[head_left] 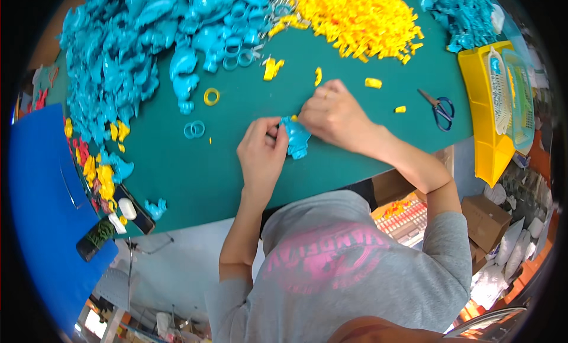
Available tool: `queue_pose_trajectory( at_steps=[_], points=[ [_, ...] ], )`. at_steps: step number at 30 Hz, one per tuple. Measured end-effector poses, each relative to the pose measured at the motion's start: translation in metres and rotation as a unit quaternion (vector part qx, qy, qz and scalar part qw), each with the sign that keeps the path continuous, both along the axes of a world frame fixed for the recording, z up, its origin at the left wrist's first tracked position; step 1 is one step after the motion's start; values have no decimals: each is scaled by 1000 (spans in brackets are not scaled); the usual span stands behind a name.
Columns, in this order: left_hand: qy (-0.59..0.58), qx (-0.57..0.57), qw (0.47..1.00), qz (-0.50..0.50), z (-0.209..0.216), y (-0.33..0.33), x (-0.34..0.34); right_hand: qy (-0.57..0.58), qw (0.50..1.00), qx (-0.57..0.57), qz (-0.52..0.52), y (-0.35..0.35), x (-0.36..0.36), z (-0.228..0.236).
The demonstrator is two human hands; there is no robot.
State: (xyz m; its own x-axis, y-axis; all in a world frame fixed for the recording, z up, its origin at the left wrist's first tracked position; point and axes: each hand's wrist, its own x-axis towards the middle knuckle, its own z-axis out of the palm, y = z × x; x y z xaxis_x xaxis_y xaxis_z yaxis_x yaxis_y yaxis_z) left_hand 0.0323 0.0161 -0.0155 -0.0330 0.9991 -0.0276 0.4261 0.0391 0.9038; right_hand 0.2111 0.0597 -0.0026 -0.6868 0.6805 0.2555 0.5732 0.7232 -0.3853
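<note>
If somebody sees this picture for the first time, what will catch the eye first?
Probably the big blue pile of plastic parts at the table's far left and the yellow heap at the far middle. Then the two hands at the centre, left hand and right hand, holding one blue part.

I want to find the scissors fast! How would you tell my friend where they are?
Start at the big green table and go to the yellow bin on its right edge. Just left of that bin lie the scissors, apart from the right hand. They are the only thing with dark blue loop handles and metal blades.
</note>
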Motion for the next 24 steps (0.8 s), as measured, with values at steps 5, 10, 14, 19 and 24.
queue_pose_trajectory(
  at_steps=[5,10,14,19,24],
  points=[
    [-7,-9,1000,11,-4,-7,-12,78,962,-256,-46,62,9,23],
    [-9,-21,1000,-9,16,-35,-15,15,904,233,-359,208,63,18],
    [47,-8,997,-57,17,-40,-10,-81,886,234,-393,253,64,7],
    [-35,-70,997,14,6,-35,-20,159,911,6,-380,203,55,40],
    [-113,-110,987,17,2,-26,-24,32,984,-117,-131,69,32,35]
  ],
)
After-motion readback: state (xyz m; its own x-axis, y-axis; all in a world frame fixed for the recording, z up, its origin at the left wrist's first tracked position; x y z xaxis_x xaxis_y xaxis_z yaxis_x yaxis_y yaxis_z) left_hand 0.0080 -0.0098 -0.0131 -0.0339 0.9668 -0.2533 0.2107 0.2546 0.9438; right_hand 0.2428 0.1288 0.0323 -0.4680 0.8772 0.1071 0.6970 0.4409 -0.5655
